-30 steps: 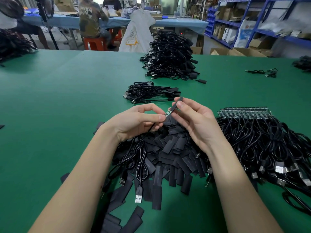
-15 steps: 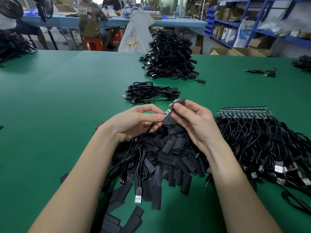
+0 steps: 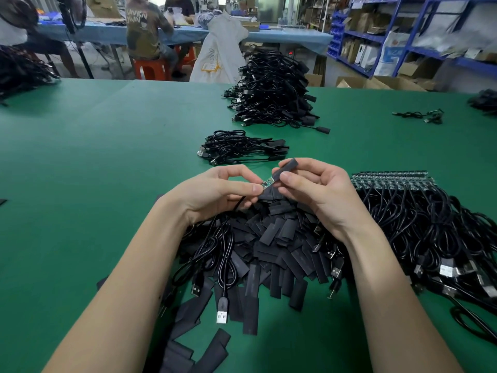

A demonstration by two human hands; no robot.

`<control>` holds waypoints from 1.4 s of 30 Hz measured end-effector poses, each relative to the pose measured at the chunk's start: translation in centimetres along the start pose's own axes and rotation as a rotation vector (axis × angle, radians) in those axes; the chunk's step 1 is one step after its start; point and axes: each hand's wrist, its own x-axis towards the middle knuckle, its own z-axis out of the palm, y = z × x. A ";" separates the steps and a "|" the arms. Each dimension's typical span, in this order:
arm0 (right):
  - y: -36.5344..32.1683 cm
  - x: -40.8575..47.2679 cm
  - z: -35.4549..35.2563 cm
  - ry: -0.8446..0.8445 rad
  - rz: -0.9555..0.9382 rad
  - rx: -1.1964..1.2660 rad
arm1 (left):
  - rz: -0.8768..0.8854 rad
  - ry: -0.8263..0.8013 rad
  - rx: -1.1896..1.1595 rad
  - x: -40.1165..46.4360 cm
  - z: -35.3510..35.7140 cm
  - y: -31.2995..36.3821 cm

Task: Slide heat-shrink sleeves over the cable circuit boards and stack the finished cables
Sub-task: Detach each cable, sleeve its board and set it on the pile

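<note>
Heat-shrink sleeve, a short flat tube of matt black plastic [image 3: 286,168], was pinched between the thumb and fingers of the right hand [image 3: 317,195], its near mouth just meeting the tip of the small green circuit board [image 3: 267,182]. The left hand [image 3: 215,192] pinched that board near its root between thumb and forefinger, and the thin black cable [image 3: 228,227] trailed down from it to a silver USB plug [image 3: 222,313] lying on the green table [image 3: 80,162]. Both hands were held above a loose heap of spare black sleeves [image 3: 269,251].

Judging from this, the sleeve was only starting onto the board, so most of the push was yet to come. The likeliest fault would be the flat mouth catching on the board's corner or a component, because the tube looked pressed nearly closed; forcing it could bend the board at its solder joint. A slack pinch on the left could let the board twist away.

A row of bare boards with black cables [image 3: 390,180] waited to the right. The small stack of finished cables [image 3: 242,148] lay just beyond the hands, with a taller black pile [image 3: 271,90] further back. The trailing cable could snag the heap when carried over.
</note>
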 end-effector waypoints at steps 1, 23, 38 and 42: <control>0.0 0.0 0.0 -0.006 0.001 -0.004 | 0.004 -0.002 0.010 0.0 0.0 0.0; 0.3 -0.2 0.1 -0.023 0.011 0.059 | 0.015 -0.067 -0.016 -0.2 -0.3 -0.2; 1.5 0.3 0.6 0.057 0.095 0.090 | 0.139 0.046 0.415 -0.6 -1.2 0.4; 1.7 0.6 1.1 0.106 0.119 0.168 | 0.237 0.120 0.512 -0.4 -1.0 0.5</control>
